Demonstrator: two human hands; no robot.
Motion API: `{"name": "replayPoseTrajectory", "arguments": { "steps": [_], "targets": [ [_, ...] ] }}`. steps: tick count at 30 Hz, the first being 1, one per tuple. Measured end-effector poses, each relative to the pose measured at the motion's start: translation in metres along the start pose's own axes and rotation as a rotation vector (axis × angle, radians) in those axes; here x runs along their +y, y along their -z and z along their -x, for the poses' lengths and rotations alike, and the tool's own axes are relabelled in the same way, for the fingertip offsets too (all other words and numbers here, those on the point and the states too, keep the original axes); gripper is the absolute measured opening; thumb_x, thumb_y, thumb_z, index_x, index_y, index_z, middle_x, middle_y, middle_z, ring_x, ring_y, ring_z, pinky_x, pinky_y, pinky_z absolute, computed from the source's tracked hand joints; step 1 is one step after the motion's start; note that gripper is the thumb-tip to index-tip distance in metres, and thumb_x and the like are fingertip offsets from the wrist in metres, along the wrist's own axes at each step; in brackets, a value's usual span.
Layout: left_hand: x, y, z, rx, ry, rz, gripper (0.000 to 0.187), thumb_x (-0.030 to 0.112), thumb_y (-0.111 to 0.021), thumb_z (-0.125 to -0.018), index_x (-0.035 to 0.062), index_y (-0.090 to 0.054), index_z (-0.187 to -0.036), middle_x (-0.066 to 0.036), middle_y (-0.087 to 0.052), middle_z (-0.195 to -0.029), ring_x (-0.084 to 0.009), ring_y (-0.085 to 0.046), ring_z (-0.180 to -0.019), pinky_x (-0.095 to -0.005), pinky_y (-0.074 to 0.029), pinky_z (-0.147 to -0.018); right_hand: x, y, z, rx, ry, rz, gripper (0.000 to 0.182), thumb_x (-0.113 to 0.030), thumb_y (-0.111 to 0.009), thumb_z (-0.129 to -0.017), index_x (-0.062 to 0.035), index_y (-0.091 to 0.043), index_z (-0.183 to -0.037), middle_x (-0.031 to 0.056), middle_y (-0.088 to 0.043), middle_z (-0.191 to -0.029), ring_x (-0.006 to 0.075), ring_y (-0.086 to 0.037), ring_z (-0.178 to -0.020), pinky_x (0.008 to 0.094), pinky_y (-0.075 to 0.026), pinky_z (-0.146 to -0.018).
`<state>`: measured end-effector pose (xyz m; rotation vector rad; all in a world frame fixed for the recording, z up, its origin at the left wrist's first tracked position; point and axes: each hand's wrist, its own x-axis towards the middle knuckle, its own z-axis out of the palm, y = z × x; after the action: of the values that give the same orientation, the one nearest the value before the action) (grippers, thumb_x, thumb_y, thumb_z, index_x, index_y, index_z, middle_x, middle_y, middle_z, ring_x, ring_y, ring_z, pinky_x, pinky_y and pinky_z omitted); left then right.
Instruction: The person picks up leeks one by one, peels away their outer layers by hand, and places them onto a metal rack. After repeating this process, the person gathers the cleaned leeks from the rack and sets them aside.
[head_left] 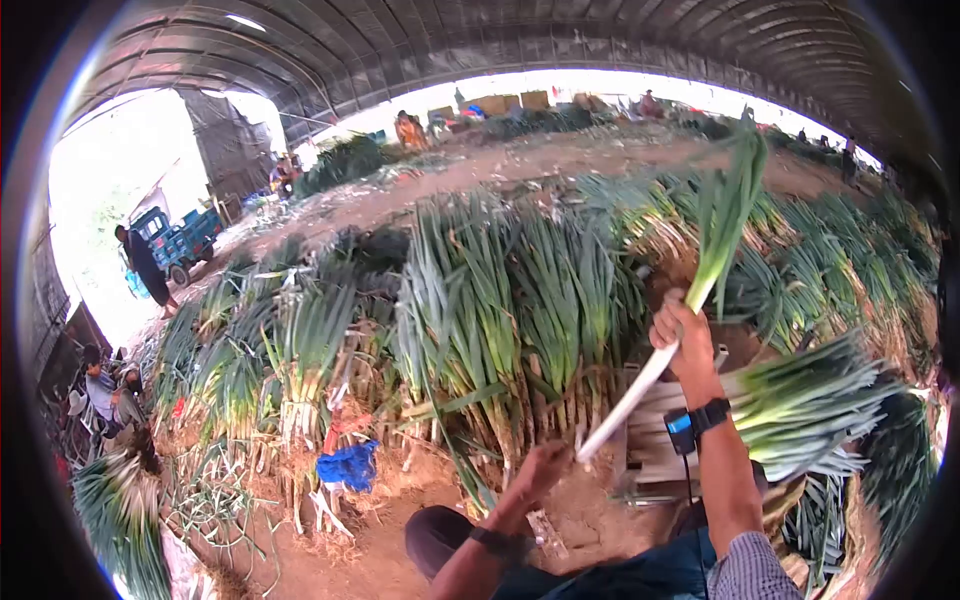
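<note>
My right hand [684,340] is wrapped around the stem of a long leek [632,400], raised at a slant. Its green leaves fan out up and to the right, and the clean white root end points down to the left. Close to that root end, my left hand [543,470] is closed with its fingers curled; what it holds, if anything, is hidden. Beneath my right forearm, a pile of cleaned leeks [800,405] lies with white stems to the left on a low stand [640,462].
Rows of unpeeled leeks [480,310] stand ahead. A blue cloth or bag [347,466] and peeled scraps [215,505] lie on the dirt floor at left. Another leek bundle [122,520] is at far left. People and a blue three-wheeled truck [175,240] are farther back.
</note>
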<state>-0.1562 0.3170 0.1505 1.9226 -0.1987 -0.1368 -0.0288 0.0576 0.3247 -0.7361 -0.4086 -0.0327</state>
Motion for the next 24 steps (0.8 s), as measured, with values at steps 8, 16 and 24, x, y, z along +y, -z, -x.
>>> {"name": "replayPoseTrajectory", "arguments": {
  "steps": [8, 16, 24],
  "targets": [
    [0.022, -0.014, 0.008, 0.45, -0.381, -0.183, 0.017, 0.015, -0.06, -0.098, -0.0009, -0.065, -0.102, -0.012, -0.052, -0.067, -0.01, -0.048, -0.063, -0.0301, -0.041, -0.055, 0.011, 0.031, -0.012, 0.349, 0.0, 0.113, 0.024, -0.025, -0.078, -0.088, -0.0089, -0.065, -0.099, 0.001, -0.053, -0.071, 0.0155, -0.05, -0.054, 0.0359, -0.047, -0.056],
    [0.001, -0.013, 0.013, 0.052, -0.053, 0.293, 0.028, 0.024, -0.057, -0.103, -0.001, -0.068, -0.098, 0.007, -0.048, -0.072, -0.0041, -0.042, -0.069, -0.0248, -0.035, -0.059, 0.014, 0.051, 0.0, 0.168, 0.002, -0.061, 0.02, -0.028, -0.065, -0.098, -0.0097, -0.057, -0.102, -0.0054, -0.041, -0.064, 0.0084, -0.037, -0.05, 0.0271, -0.035, -0.051],
    [-0.019, 0.0, 0.012, 0.003, 0.035, -0.119, 0.033, 0.03, -0.059, -0.1, -0.0004, -0.069, -0.106, -0.005, -0.064, -0.082, -0.0166, -0.058, -0.073, -0.0326, -0.046, -0.063, 0.006, 0.061, 0.001, 0.239, 0.003, -0.061, 0.026, -0.031, -0.066, -0.096, -0.0067, -0.058, -0.1, 0.001, -0.052, -0.068, 0.0156, -0.047, -0.057, 0.0352, -0.042, -0.06]
  ]
}}
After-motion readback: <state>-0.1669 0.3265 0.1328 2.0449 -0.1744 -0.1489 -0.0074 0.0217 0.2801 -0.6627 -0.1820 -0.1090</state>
